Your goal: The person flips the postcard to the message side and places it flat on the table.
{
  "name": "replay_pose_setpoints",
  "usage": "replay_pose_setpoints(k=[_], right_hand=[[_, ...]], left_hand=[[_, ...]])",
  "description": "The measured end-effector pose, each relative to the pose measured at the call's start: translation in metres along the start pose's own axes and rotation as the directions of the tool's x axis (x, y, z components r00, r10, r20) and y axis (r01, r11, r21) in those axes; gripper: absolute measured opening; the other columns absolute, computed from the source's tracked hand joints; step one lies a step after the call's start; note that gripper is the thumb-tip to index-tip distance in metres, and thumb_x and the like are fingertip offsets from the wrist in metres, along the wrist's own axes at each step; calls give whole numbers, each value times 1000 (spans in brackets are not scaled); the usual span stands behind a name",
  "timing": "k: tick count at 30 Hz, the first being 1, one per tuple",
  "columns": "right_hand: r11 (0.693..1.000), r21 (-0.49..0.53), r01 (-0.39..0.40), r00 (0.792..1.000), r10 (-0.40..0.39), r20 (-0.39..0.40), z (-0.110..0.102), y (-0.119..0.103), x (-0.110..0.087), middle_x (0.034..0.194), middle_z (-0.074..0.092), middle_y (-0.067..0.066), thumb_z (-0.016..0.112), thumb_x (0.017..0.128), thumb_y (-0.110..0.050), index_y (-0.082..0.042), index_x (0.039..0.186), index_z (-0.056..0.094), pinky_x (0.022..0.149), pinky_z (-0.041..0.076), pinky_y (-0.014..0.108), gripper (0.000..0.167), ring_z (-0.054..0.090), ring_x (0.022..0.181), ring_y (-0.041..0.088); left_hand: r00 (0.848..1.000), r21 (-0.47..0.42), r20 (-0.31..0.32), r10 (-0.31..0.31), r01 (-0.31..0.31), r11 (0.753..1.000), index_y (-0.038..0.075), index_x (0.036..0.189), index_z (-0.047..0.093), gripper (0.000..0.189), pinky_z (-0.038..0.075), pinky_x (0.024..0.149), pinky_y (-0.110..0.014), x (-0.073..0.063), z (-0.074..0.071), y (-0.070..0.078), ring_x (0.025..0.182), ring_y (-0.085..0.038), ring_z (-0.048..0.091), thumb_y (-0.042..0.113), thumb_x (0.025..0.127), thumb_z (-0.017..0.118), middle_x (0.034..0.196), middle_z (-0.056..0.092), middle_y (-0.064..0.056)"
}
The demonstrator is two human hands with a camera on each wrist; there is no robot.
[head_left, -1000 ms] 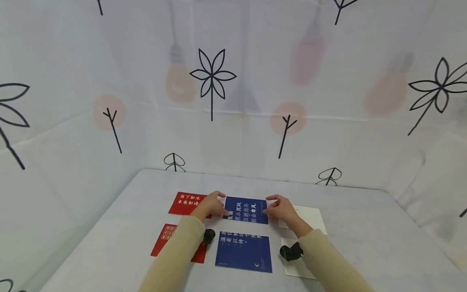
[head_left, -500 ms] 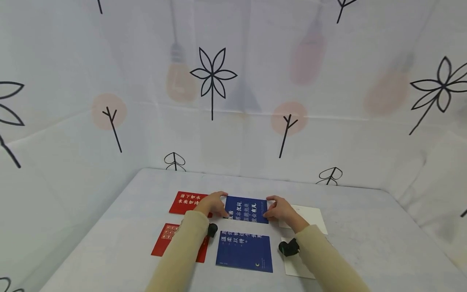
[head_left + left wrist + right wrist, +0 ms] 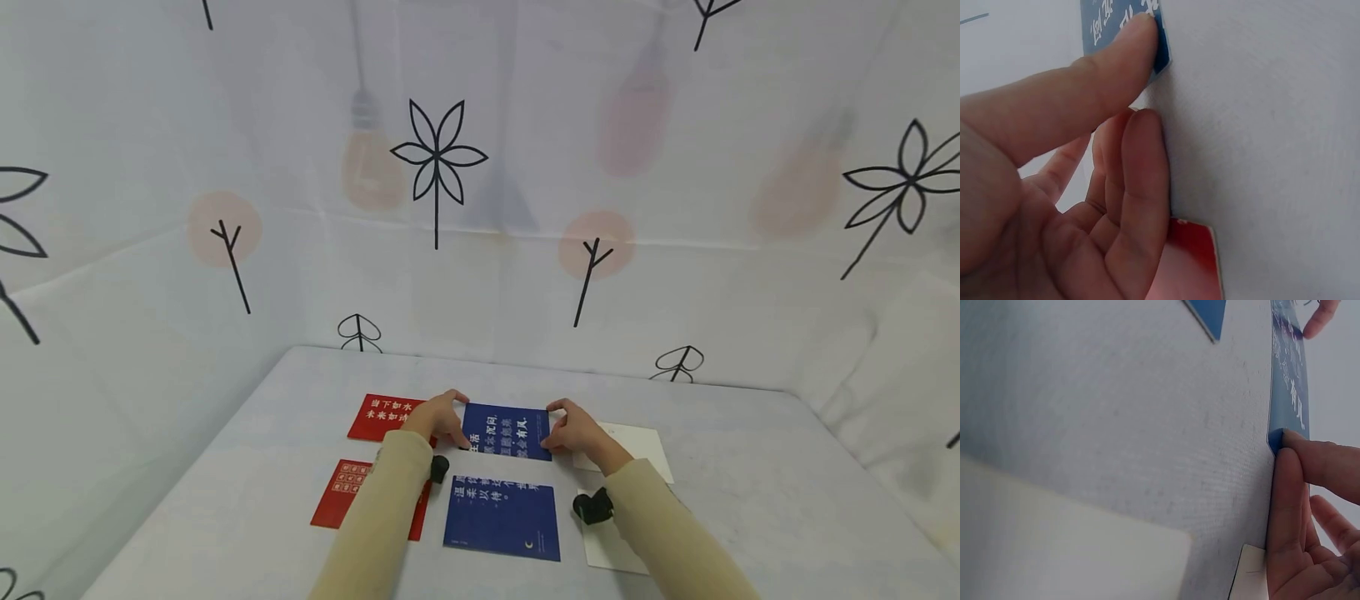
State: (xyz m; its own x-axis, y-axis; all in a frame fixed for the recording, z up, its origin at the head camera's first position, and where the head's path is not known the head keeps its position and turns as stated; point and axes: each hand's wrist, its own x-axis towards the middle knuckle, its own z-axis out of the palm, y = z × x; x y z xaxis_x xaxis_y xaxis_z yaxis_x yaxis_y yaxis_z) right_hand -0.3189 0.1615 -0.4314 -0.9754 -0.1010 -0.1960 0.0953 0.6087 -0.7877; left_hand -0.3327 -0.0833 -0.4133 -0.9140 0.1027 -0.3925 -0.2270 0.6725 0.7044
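A blue card [image 3: 506, 432] with white Chinese characters lies at the far middle of the table. My left hand [image 3: 438, 418] holds its left edge; in the left wrist view the thumb [image 3: 1125, 59] lies over the card, the other fingers curled below. On the opposite edge, my right hand [image 3: 576, 433] pinches a corner, as the right wrist view shows with its thumb [image 3: 1325, 464] on top. Closer to me is a second blue card [image 3: 502, 517], apart from both hands.
To the left lie a far red card [image 3: 382, 415] and a near red card [image 3: 337, 493], partly behind my left arm. On the right are a far white card [image 3: 641, 448] and a near white card [image 3: 611, 546], partly covered by my right arm. A patterned cloth [image 3: 495, 317] hangs behind.
Both hands stay at the far blue card's edges. Over the last second the left hand and forearm have shifted slightly right, closer against the card. The cards show no clear movement.
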Motion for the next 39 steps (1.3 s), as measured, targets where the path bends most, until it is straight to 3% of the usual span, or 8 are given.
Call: replay_pose_setpoints(k=[7, 13, 19, 24, 30, 39], right_hand=[[995, 98, 25, 1000, -25, -5, 1, 1, 0, 78, 46, 11, 72, 70, 12, -2, 124, 35, 56, 53, 30, 67, 52, 61, 19], [986, 155, 68, 998, -66, -18, 1, 0, -5, 76, 45, 9, 71, 68, 17, -2, 120, 32, 55, 53, 31, 67, 50, 58, 19], [984, 174, 48, 998, -41, -46, 1, -1, -8, 77, 51, 11, 71, 68, 14, 3, 119, 35, 57, 54, 31, 64, 55, 57, 18], [986, 164, -11, 997, 22, -69, 4, -2, -9, 83, 56, 13, 69, 74, 5, 6, 112, 45, 59, 53, 29, 45, 60, 59, 16], [979, 205, -21, 991, 48, -127, 4, -2, -8, 78, 61, 14, 64, 81, 2, 8, 101, 55, 58, 54, 28, 22, 61, 57, 15], [981, 193, -21, 989, 49, -142, -1, -4, -15, 76, 63, 10, 64, 85, -6, 9, 96, 63, 61, 55, 28, 18, 60, 63, 15]], left_hand=[[999, -55, -21, 39, -40, 998, 18, 130, 38, 80, 51, 68, -32, -4, 3, 2, 86, -25, 53, -5, 66, 81, 108, 50, -16], [992, -57, -15, 128, -129, 990, 15, 131, 32, 84, 49, 71, -34, -5, 5, -1, 81, -24, 55, -8, 65, 79, 94, 54, -13], [980, -13, -70, 187, -188, 982, 12, 130, 38, 73, 49, 71, -35, 3, 8, -8, 77, -23, 55, 0, 71, 79, 89, 56, -8], [977, -31, -111, 184, -188, 982, 8, 126, 43, 61, 50, 71, -33, 3, 7, -14, 75, -22, 56, 5, 75, 76, 89, 56, -8], [976, -87, -103, 191, -200, 976, 1, 112, 52, 31, 53, 64, -28, -2, 4, -18, 68, -19, 58, 7, 85, 67, 85, 58, -9], [984, -205, -126, 126, -150, 967, -1, 104, 60, 21, 55, 67, -28, -9, 0, -19, 68, -19, 61, 11, 87, 65, 82, 62, -10]])
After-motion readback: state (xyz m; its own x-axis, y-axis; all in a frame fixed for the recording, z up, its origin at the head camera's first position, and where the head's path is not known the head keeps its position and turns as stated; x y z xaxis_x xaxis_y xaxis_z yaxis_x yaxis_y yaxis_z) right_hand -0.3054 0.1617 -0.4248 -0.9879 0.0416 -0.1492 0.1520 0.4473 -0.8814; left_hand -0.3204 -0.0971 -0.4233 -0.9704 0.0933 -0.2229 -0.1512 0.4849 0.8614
